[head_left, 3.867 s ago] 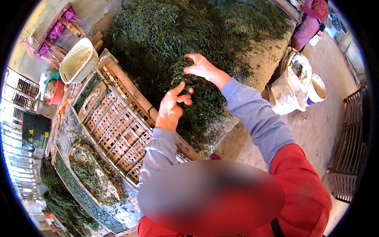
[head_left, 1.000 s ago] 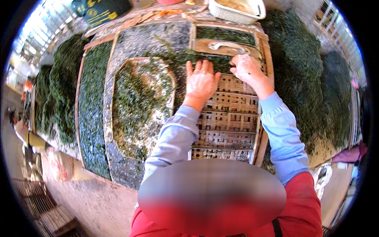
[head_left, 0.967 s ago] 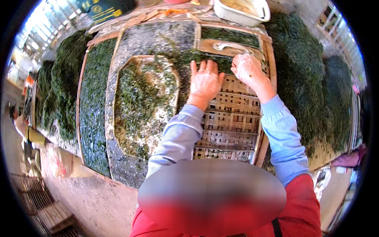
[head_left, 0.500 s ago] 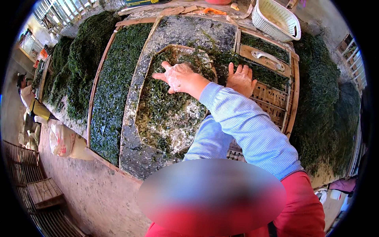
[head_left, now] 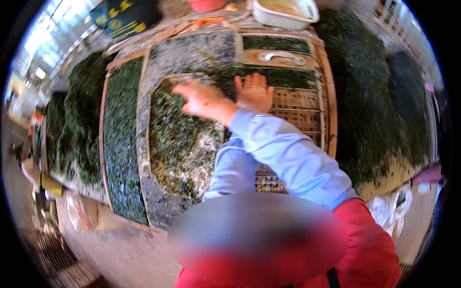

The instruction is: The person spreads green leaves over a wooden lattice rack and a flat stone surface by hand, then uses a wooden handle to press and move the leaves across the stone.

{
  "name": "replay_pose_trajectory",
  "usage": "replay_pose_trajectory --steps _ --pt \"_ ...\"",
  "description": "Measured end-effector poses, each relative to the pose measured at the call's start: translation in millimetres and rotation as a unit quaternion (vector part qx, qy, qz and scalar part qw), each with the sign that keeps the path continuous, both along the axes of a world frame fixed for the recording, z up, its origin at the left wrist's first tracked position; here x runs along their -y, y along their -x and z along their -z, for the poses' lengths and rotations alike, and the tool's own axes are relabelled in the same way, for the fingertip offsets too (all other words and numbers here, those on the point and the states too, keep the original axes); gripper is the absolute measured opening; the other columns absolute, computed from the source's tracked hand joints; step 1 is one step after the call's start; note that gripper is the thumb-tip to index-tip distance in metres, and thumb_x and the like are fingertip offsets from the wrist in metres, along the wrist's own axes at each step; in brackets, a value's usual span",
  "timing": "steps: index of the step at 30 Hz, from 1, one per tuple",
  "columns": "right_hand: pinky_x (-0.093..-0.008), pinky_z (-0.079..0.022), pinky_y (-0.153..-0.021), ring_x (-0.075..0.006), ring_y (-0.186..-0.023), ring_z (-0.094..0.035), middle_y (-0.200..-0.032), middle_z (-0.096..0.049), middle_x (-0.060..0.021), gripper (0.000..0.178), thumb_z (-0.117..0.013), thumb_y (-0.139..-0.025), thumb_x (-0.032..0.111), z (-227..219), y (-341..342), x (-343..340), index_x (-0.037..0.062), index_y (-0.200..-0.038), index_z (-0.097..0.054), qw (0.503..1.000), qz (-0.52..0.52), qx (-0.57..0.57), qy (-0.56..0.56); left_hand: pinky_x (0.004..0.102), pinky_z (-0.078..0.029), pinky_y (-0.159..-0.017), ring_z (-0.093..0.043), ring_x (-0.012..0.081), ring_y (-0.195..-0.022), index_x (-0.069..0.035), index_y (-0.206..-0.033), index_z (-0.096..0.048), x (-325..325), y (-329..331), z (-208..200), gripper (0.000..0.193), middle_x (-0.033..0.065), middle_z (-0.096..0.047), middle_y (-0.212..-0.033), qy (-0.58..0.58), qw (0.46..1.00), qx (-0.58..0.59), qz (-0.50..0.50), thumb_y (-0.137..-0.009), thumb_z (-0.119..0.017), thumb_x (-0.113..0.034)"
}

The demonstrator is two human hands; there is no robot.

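My forearms cross, the right over the left. My right hand (head_left: 204,99) reaches left over a worn, light-rimmed board (head_left: 152,163), strewn with chopped dark green leafy stuff (head_left: 175,137) and pale crumbs. Its blurred fingers are stretched and apart, with nothing visible in them. Further right, my left hand (head_left: 254,93) lies flat, fingers spread, at the edge of a wood-framed woven bamboo tray (head_left: 293,115). Green strips cover the tray's far part. Among them lies a wooden bar (head_left: 254,57) with a metal handle (head_left: 283,58).
A frame packed with green stuff (head_left: 122,129) lies left, beside dark green heaps (head_left: 86,91). Another large heap (head_left: 365,101) is at right. Behind stand a white basket (head_left: 283,19), a red bowl (head_left: 206,5) and a dark printed sack (head_left: 125,19). A plastic bag (head_left: 81,211) is low at left.
The view has turned, shifting the worktop left and down in the picture. My right hand's fingers have drawn in somewhat. My left hand stays flat by the tray's edge.
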State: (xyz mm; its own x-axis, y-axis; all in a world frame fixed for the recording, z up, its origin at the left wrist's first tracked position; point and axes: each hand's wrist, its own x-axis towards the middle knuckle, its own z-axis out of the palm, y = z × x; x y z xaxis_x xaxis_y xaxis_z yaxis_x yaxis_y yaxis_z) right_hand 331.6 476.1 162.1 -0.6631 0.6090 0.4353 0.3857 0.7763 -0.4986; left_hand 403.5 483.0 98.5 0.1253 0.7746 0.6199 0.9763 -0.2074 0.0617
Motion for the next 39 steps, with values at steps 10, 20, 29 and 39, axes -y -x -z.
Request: replay_pose_trajectory --steps 10,20,29,39 --pt "-0.0404 -0.051 -0.055 -0.0280 -0.078 -0.065 -0.086 -0.064 -0.0163 0.013 -0.060 -0.075 0.014 22.9 26.7 16.9 0.0061 -0.082 -0.068 0.969 0.034 0.207 -0.133 0.0534 -0.022 -0.102 -0.046 0.0269 -0.115 -0.004 -0.117 -0.051 -3.1 -8.4 -8.0 0.040 0.0099 -0.050 -0.124 0.047 0.995 0.006 0.089 -0.091 -0.043 -0.033" --pt "-0.0372 -0.051 -0.050 -0.0252 -0.063 -0.064 -0.092 -0.055 -0.0165 0.007 -0.058 -0.075 0.013 -4.7 -25.4 13.7 0.0076 -0.075 -0.061 0.983 0.104 -0.014 -0.148 0.0516 -0.024 -0.102 -0.046 0.0256 -0.116 -0.006 -0.118 -0.052 3.0 7.4 -15.2 0.041 0.0086 -0.051 -0.124 0.038 0.998 -0.044 0.026 -0.092 -0.038 -0.036" --pt "-0.0246 -0.054 -0.065 -0.0202 -0.084 -0.061 -0.115 -0.053 -0.0117 0.032 -0.064 -0.071 0.000 -3.1 -210.0 -40.1 0.0106 -0.101 -0.063 0.935 0.345 -0.041 -0.066 0.0544 -0.016 -0.106 -0.039 0.0255 -0.124 -0.005 -0.130 -0.043 8.1 2.9 -25.3 0.050 0.0107 -0.045 -0.132 0.121 0.991 -0.038 0.031 -0.093 -0.034 -0.038" --pt "-0.0593 -0.024 -0.103 -0.0296 -0.124 -0.037 -0.127 -0.049 -0.0044 0.031 -0.041 -0.092 0.014 10.8 -295.6 -6.3 0.0145 -0.119 -0.057 0.894 0.300 0.306 -0.129 0.0526 -0.022 -0.103 -0.040 0.0263 -0.118 -0.006 -0.117 -0.053 11.9 -3.5 -31.4 0.038 0.0078 -0.052 -0.119 0.048 0.997 -0.042 0.047 -0.092 -0.041 -0.031"
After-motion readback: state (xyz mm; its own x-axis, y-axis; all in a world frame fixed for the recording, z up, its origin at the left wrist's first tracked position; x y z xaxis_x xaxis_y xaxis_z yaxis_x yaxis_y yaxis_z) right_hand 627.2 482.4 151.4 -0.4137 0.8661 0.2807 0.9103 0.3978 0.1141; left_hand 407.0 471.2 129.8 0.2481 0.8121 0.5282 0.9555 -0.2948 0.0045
